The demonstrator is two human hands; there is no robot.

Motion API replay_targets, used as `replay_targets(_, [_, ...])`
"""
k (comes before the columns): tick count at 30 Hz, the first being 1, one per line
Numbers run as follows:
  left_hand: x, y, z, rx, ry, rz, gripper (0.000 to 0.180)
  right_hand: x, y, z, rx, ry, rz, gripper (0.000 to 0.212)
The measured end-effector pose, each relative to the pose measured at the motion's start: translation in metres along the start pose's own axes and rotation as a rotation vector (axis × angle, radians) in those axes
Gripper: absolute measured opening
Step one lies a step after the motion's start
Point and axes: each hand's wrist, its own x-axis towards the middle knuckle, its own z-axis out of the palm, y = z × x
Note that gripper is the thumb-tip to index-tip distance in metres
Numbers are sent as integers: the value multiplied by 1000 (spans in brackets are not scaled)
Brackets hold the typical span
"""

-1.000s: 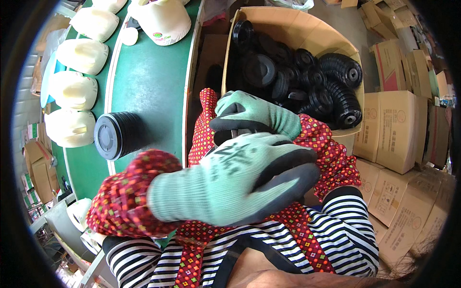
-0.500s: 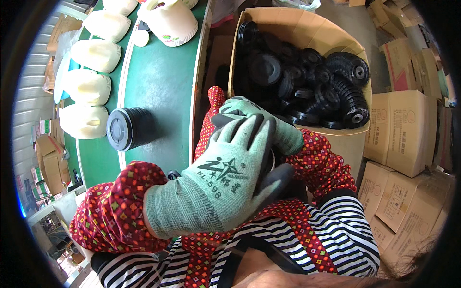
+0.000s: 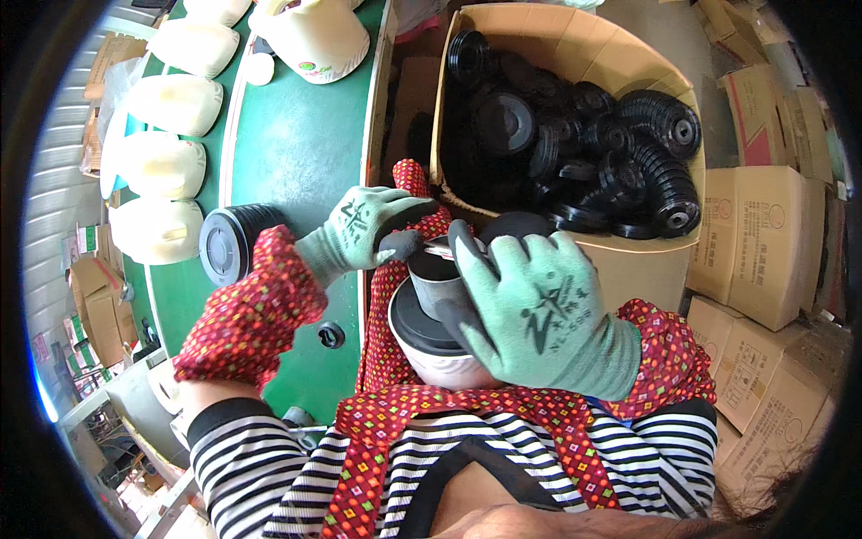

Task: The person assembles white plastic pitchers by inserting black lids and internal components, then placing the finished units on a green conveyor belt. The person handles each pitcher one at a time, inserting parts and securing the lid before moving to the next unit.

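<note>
Both of my hands wear pale green gloves with dark fingertips. My left hand [image 3: 368,229] is bent with thumb and fingers drawn in beside a small whitish piece [image 3: 440,252]; what lies between its fingertips is hard to make out. A short grey cylinder [image 3: 436,289] stands under that piece, and my right hand [image 3: 539,310] is closed round its right side. Below the cylinder, close to my body, is a rounded white vessel [image 3: 444,370] with a black round top [image 3: 415,325]. My right glove hides part of both.
Left, a green worktop [image 3: 287,153] carries a stack of black round lids [image 3: 226,244], a row of cream jug bodies [image 3: 160,229] and a small black part [image 3: 331,335]. A carton [image 3: 584,27] full of black round parts [image 3: 505,124] stands ahead right. Closed cartons [image 3: 750,242] are piled at right.
My hands were overlapped; they have parted, the left moving forward and left, the right coming back to the right. The grey cylinder and white vessel have come into sight.
</note>
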Motion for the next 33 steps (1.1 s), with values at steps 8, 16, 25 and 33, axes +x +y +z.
replay_targets(8, [-51, 17, -14, -20, 239, -185, 25, -7, 1, -7, 71, 171, -172, 78])
replay_targets(16, [-179, -21, 67, 307, 669, -953, 24, -37, 16, 82, 602, 330, -155, 67])
replay_targets(25, [-198, 40, 81, 166, 872, -559, 83, 0, 23, 79, 1109, 492, 273, 38])
replay_targets(33, [-278, 175, 100, -594, 1043, -403, 63, 66, -99, 133, 2027, -191, 332, 62])
